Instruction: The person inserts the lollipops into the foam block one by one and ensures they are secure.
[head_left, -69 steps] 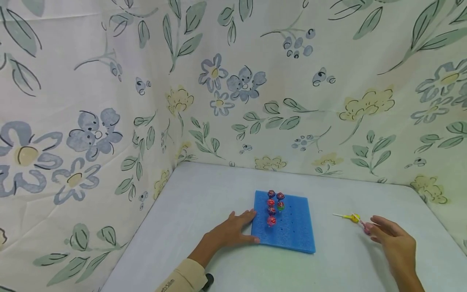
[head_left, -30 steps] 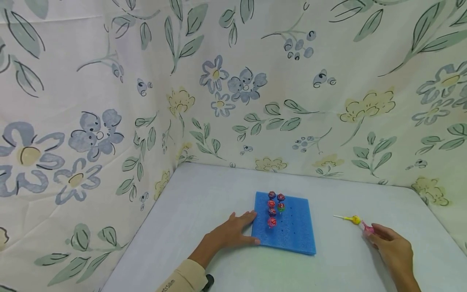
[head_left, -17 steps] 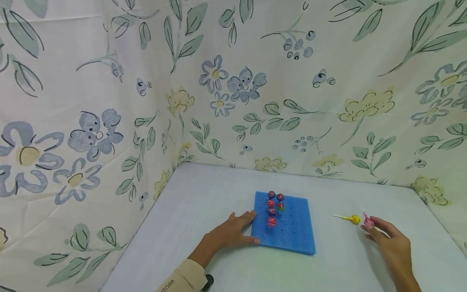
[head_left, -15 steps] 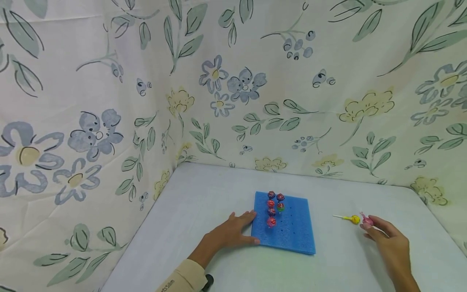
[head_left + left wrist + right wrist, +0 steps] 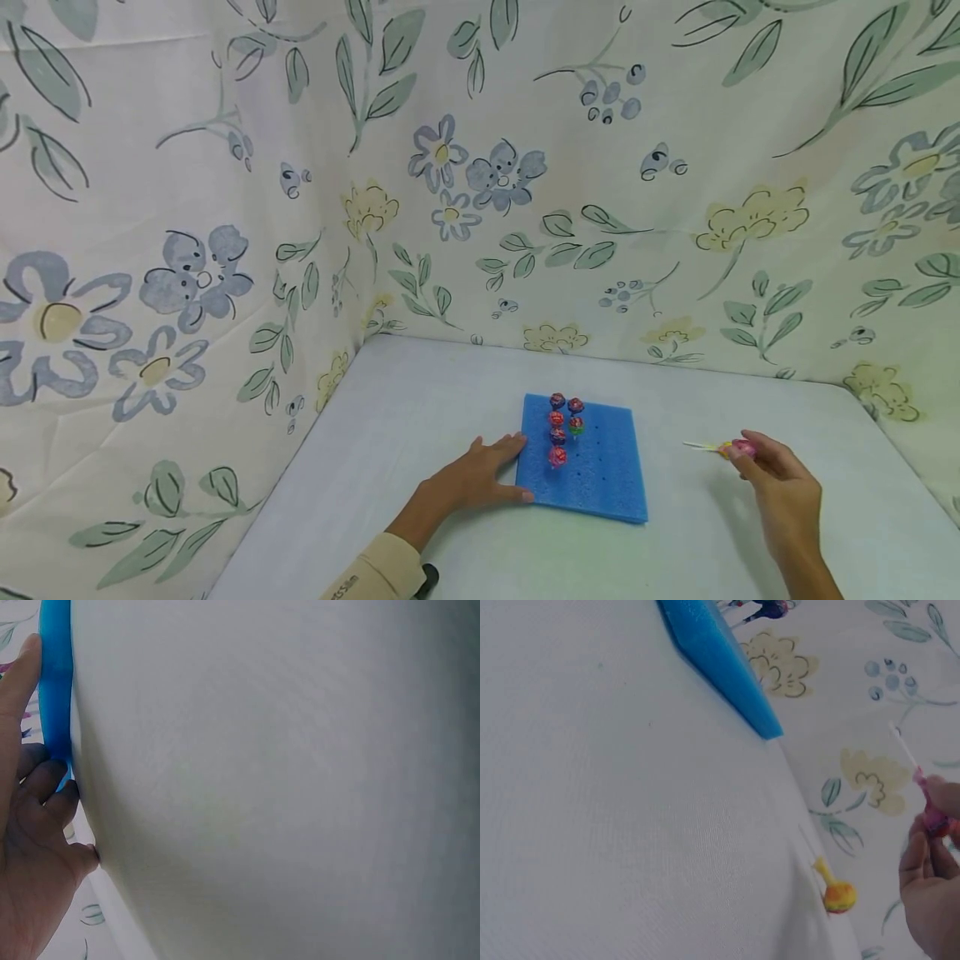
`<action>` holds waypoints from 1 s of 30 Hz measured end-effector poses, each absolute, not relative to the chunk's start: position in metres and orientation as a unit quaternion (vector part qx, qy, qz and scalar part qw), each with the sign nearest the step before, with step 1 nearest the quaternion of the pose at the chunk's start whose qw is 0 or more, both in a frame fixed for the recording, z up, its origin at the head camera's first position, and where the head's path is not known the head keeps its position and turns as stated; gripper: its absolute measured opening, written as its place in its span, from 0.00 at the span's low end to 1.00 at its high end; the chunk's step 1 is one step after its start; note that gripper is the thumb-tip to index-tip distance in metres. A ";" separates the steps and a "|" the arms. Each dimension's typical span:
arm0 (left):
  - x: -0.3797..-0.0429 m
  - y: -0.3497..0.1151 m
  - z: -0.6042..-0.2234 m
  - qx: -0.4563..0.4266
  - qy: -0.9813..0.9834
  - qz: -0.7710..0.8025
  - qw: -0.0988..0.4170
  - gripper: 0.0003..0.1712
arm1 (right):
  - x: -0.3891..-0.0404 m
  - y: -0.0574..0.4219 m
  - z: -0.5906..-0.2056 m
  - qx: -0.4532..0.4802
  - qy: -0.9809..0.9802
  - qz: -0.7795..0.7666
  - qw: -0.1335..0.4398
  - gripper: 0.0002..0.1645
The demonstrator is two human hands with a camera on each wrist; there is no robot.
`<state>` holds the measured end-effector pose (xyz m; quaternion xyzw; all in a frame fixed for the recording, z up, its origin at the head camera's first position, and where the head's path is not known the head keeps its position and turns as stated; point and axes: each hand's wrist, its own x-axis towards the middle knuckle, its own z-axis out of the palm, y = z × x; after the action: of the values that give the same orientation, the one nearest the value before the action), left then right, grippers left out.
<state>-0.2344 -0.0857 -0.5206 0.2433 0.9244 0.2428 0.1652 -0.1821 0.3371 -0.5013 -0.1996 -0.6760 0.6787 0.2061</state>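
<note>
My left hand (image 5: 476,475) rests against the near left part of a blue foam board (image 5: 618,467), thumb on the front edge and fingers along the left side. In the left wrist view these fingers touch the board's blue edge (image 5: 57,682). Several wrapped lollipops (image 5: 557,456) stand in two columns on the board's left half. To the right of it, my right hand (image 5: 783,496) pinches a pink-wrapped lollipop (image 5: 746,448) by its head, clear of the table; its white stick (image 5: 904,745) shows in the right wrist view. Below that hand lies a yellow lollipop (image 5: 840,898), partly covered in the head view.
Small holes (image 5: 601,458) dot the right half of the board. The white table (image 5: 435,383) meets floral cloth (image 5: 480,275) at the back and sides.
My right hand has taken up the pink lollipop, turned its stick away from the yellow one, and moved left and up over the yellow one. My left hand stays put.
</note>
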 end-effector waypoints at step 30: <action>-0.235 -0.087 -0.520 0.246 0.924 0.243 0.165 0.58 | -0.184 0.300 -0.505 -0.076 -0.825 0.537 0.158 0.32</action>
<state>-0.2346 -0.0868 -0.5199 0.2456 0.9236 0.2434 0.1654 -0.1841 0.3003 -0.5053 -0.0760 -0.8254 0.5365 0.1584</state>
